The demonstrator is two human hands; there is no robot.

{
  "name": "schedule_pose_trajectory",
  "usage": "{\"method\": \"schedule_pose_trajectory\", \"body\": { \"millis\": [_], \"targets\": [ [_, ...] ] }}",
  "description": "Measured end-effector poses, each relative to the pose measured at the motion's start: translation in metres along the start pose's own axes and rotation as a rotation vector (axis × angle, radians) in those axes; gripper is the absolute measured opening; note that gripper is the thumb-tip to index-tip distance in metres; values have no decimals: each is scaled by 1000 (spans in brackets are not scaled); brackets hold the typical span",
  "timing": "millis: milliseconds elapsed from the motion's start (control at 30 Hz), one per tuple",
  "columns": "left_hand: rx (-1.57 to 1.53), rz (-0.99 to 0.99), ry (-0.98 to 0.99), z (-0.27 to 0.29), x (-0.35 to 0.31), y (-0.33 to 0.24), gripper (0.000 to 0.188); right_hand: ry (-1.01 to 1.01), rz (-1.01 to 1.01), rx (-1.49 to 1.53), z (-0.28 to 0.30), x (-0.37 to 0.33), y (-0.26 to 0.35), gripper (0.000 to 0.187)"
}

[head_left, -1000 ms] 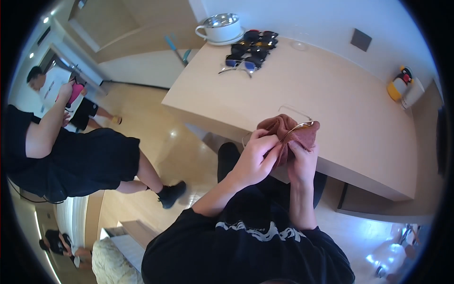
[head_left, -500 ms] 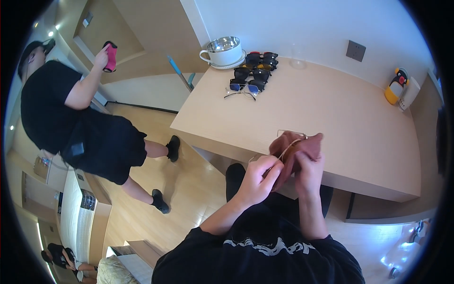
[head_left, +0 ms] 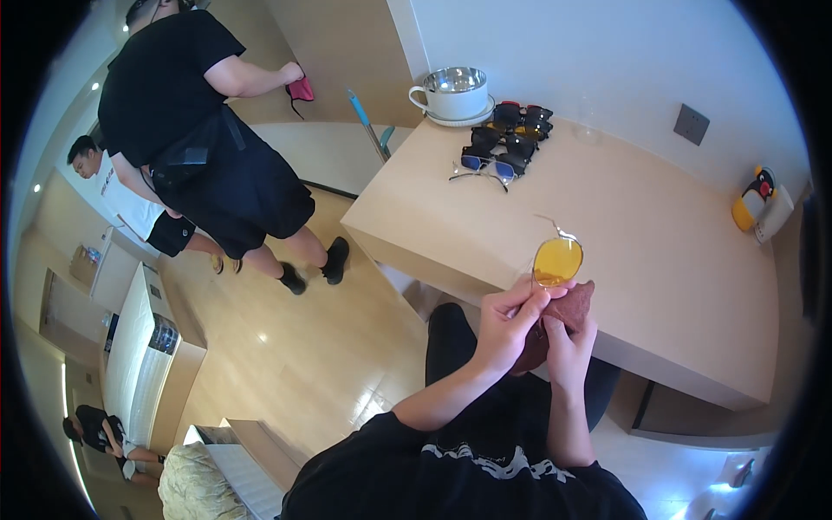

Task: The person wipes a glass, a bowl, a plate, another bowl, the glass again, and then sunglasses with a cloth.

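A pair of thin metal-framed glasses (head_left: 557, 262) with a yellow lens is held up above the desk's front edge. My left hand (head_left: 507, 328) pinches the glasses at their lower part, fingers closed. In my right hand (head_left: 569, 348) is a reddish-brown cloth (head_left: 570, 305), gripped with the thumb on top. The cloth bunches against the lower side of the glasses and hides their other lens. Its lower end hangs between my two hands.
On the pale wooden desk (head_left: 633, 225) lie several sunglasses (head_left: 511, 139) in a row beside a white cup (head_left: 455, 93) on a saucer. A penguin figure (head_left: 753, 199) stands at the right. Leftward, a person in black (head_left: 186, 121) holds a pink item; others are farther off.
The cloth has come down off the yellow lens, which now shows. My view has shifted left. The person in black has turned and moved, and a person in white has come into view.
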State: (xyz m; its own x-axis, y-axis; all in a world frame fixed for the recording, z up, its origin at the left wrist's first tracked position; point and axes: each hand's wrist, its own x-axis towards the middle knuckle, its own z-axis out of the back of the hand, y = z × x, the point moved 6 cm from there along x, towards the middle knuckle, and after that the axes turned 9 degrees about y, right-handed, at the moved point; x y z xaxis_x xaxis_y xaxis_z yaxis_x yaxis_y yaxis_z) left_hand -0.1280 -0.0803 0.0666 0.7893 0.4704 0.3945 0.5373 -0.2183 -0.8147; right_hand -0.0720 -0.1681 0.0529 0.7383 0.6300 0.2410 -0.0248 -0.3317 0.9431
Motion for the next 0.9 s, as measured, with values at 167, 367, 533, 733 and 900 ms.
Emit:
{"method": "schedule_pose_trajectory", "body": {
  "millis": [167, 367, 533, 733, 900],
  "targets": [
    [-34, 174, -3, 9, 12, 18, 27, 89, -41, -22, 6, -3, -18, 26],
    [67, 156, -16, 4, 14, 26, 24, 127, -55, 15, 21, -1, -29, 22],
    [-31, 170, 18, 5, 6, 35, 22, 86, -212, 46, 16, 0, -17, 17],
    [-11, 186, 28, 3, 6, 21, 22, 168, -141, 119, 17, -3, -26, 15],
    [14, 193, 34, -2, 13, 24, 22, 205, -156, 199, 10, -7, -12, 17]
  ]
}}
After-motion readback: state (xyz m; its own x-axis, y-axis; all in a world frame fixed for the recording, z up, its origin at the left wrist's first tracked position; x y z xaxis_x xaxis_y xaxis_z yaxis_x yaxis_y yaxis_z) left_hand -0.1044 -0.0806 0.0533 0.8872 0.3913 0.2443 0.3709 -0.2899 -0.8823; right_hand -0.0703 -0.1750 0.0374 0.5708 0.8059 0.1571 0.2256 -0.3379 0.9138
